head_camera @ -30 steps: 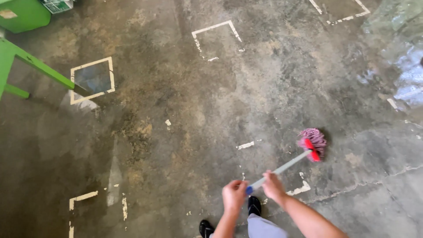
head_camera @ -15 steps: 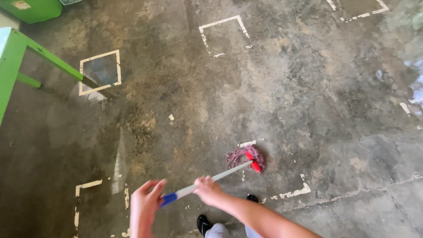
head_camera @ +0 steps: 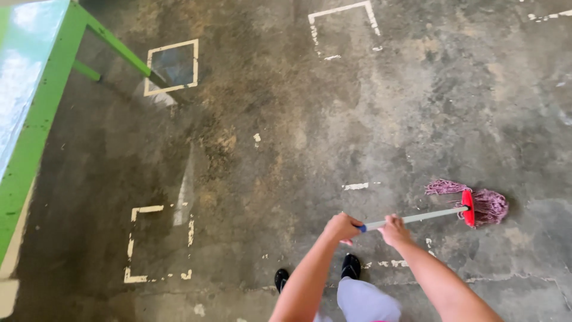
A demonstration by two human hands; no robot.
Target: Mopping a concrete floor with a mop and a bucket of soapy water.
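I hold a mop by its pale metal handle [head_camera: 426, 217], which runs from my hands out to the right. My left hand [head_camera: 342, 227] grips the blue end of the handle. My right hand [head_camera: 394, 229] grips it a little further along. The mop head [head_camera: 479, 204] has a red clamp and pinkish-purple strings, and it lies on the wet, stained concrete floor [head_camera: 286, 149] at the right. My black shoes [head_camera: 351, 265] show below my arms.
A green table [head_camera: 30, 113] with slanted legs stands at the left edge. Square outlines of pale tape mark the floor at upper left [head_camera: 171, 67], top centre [head_camera: 342, 12] and lower left [head_camera: 156, 244].
The mop head has swept back to the right after swinging left half a second ago. My hands moved right with the handle. The view has shifted, showing more of the green table.
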